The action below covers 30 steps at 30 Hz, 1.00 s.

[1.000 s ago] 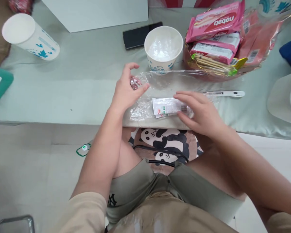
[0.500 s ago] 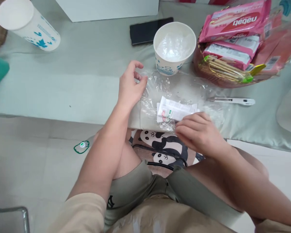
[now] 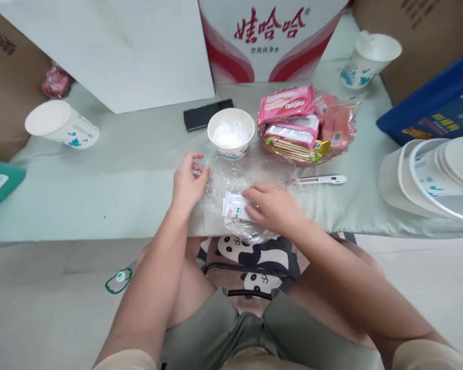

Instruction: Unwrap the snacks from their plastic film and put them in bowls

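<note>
My left hand (image 3: 189, 181) is at the left edge of a clear plastic wrapper (image 3: 219, 177), its fingers curled, with film seeming to run in between them. My right hand (image 3: 274, 206) lies over small white packets (image 3: 233, 206) with red and green print, thumb and fingers on either side of them. Its palm hides their right end. The packets rest on the crumpled wrapper near the table's front edge. Just beyond the wrapper stands a paper bowl (image 3: 231, 126) with clear plastic inside. A white utility knife (image 3: 324, 180) lies to the right, its tip end by the film.
A basket of pink wafer packs (image 3: 287, 103) and other snacks stands behind the knife. A black phone (image 3: 206, 115) lies left of it. Paper cups stand at left (image 3: 75, 131) and far right (image 3: 364, 64). White tubs (image 3: 393, 177) holding cups sit right. Boxes (image 3: 270, 46) line the back.
My right hand has moved left and up over the white packets, covering more of them. The left hand stays by the wrapper. The view has tilted up, showing more of the back.
</note>
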Motion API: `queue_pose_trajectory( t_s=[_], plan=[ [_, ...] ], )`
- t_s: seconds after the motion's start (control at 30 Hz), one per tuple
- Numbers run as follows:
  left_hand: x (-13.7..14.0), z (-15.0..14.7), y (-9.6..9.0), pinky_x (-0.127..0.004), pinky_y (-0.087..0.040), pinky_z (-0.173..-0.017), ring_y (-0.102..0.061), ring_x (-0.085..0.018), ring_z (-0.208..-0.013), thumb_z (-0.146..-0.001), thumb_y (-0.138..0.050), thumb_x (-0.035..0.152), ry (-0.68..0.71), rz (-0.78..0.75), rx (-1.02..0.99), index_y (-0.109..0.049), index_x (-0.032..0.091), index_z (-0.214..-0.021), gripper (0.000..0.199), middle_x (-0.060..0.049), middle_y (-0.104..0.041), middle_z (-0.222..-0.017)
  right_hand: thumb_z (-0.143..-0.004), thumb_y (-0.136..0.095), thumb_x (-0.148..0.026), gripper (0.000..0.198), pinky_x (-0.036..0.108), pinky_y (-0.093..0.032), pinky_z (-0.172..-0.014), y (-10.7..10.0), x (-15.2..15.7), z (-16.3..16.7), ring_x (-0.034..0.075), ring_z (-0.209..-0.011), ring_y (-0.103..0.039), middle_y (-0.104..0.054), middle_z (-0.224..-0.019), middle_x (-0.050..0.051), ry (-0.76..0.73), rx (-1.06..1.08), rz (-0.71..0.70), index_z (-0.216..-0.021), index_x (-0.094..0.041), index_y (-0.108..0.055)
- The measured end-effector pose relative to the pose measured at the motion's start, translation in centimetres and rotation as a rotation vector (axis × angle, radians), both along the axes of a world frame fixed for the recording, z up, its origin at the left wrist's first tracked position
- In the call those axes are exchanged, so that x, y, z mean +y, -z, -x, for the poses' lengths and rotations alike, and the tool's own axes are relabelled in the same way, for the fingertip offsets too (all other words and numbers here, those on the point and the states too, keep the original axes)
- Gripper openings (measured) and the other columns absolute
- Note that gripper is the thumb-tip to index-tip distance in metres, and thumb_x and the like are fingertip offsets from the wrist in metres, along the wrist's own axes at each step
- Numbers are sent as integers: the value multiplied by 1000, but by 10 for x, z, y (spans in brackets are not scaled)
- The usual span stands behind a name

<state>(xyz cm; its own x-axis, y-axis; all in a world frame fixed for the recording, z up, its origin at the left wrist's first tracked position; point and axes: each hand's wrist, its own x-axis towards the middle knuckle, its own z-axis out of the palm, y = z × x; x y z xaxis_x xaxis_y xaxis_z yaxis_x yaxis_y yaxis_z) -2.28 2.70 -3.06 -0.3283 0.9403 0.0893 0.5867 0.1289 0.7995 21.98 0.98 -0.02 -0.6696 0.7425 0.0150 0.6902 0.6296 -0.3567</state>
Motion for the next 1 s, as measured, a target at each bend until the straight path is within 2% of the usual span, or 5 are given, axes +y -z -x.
queue_pose_trajectory(
  t_s=[0.2,0.5,0.73,0.87,1.0],
  plan=[
    [-6,3,-9,-25,-39,-55,-47,-9,-53,-79,-67,32,-77,75,-25,-61,23,-114,36,3,-60,-83,-89,-72,-41,43,44,-49,-91,-10,-3,2,33,-113,-63,-71,-119,13,-49,-155,86,-125,-19,-63],
    [-5,1,-4,-24,-39,-59,-48,-9,-57,-81,-64,36,-98,107,-3,-61,21,-119,41,2,-60,-85,-99,-55,-26,17,39,-48,-71,-20,-25,-7,26,-88,-70,-72,-107,9,-95,-98,57,-111,-18,-66],
    [-2,1,-4,-26,-42,-65,-54,-13,-63,-81,-62,38,-88,156,65,-61,21,-120,43,2,-62,-84,-93,-65,-29,13,30,-48,-63,-52,-8,-42,16,-73,-63,-68,-88,1,184,895,60,-105,-24,-60],
    [-2,0,-5,-26,-42,-64,-53,-12,-61,-81,-60,38,-82,158,82,-61,20,-122,45,1,-63,-85,-90,-67,-27,17,33,-52,-76,-84,33,-53,16,-81,-62,-58,-92,-1,455,1443,-330,-99,-28,-53],
    [-4,2,-2,-26,-42,-63,-53,-12,-61,-81,-61,39,-92,165,109,-63,20,-121,45,1,-64,-84,-89,-65,-28,21,43,-48,-104,-81,77,-82,21,-101,-64,-51,-94,1,557,1466,-569,-97,-30,-46]
  ],
)
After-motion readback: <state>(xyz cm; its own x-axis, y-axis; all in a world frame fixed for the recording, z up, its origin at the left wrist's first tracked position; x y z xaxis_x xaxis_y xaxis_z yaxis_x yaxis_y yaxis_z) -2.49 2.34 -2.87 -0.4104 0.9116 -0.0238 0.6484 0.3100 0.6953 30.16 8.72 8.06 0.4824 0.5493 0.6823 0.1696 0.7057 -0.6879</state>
